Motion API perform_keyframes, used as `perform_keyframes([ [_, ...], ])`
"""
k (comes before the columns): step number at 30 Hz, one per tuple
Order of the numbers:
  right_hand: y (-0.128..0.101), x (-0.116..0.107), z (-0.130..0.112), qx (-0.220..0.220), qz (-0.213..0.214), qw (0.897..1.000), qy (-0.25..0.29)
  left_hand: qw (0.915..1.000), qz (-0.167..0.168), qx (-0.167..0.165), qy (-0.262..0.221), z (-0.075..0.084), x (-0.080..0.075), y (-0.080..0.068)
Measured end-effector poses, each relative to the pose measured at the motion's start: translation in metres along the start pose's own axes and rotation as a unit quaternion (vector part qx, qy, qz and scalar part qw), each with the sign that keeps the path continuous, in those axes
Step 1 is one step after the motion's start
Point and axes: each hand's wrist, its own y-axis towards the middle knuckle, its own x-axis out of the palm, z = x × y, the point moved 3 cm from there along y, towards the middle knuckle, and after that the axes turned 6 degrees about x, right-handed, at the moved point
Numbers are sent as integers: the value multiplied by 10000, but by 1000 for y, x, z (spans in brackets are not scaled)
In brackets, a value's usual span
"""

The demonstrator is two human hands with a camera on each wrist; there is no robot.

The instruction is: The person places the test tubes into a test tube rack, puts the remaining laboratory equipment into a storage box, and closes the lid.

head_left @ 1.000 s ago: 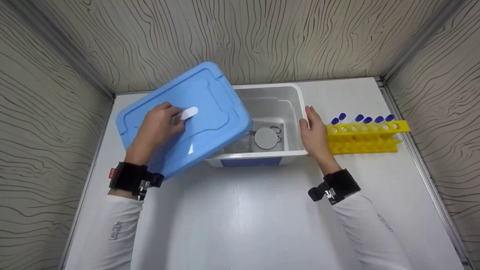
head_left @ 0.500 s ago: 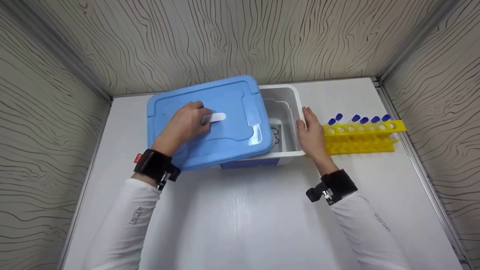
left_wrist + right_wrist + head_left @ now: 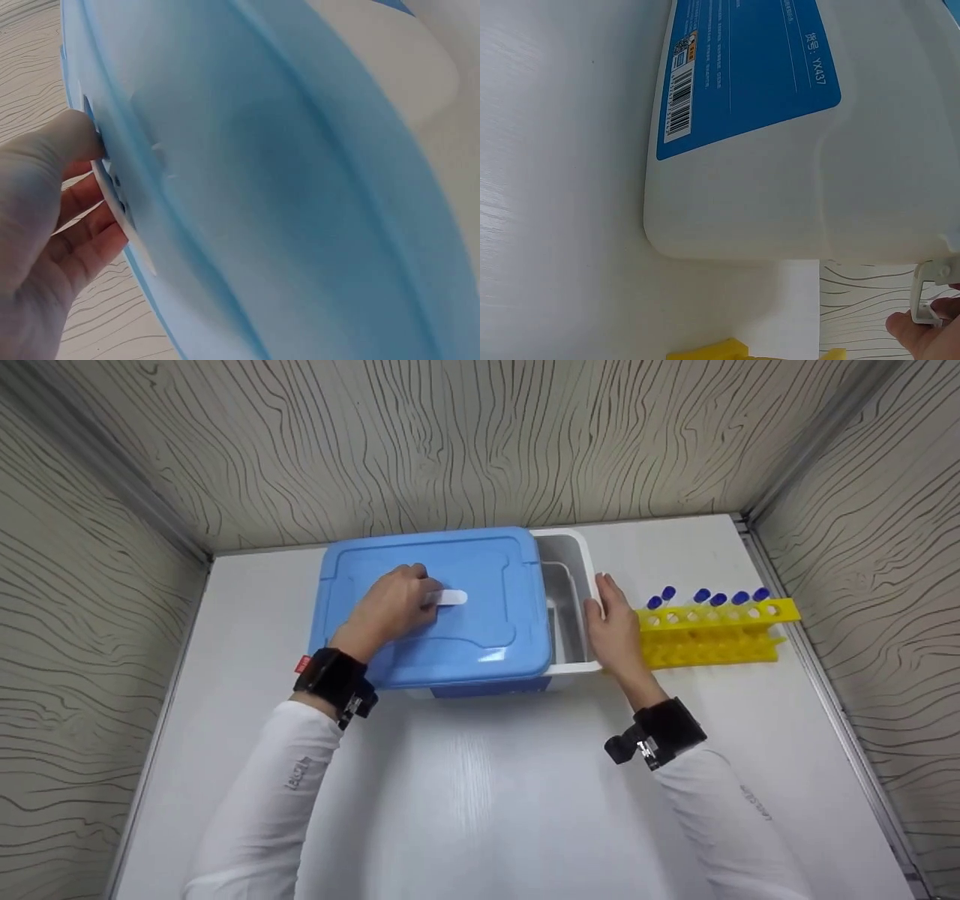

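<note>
Left hand (image 3: 390,611) grips the light, stiff blue lid (image 3: 480,645) by its white handle (image 3: 450,598); right hand (image 3: 616,631), fingers straight, steadies the white box (image 3: 577,585)

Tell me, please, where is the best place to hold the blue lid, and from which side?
Probably the white handle at the middle of the blue lid, taken from above. It stands proud of the flat top, and the left hand already grips it there.

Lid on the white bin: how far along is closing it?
Nearly closed. The blue lid lies flat over most of the white bin, but a strip at the bin's right end is uncovered. The left hand grips the lid's white handle; the right hand rests against the bin's right wall. Left: cover that last strip and seat the lid.
</note>
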Motion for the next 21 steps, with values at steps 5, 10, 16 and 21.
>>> perform_keyframes([
  [5,-1,0,-2,104,-68,9999,27,10000,15,-36,15,6,4,5],
  [10,0,1,-2,155,-117,9998,45,9998,142,13,-104,12,5,8],
  [16,0,1,-2,193,-116,9997,-26,9963,550,-186,-640,10,-2,-2],
  [21,0,0,-1,183,-105,9998,-45,9850,1135,-671,-1114,-1,-12,-22],
])
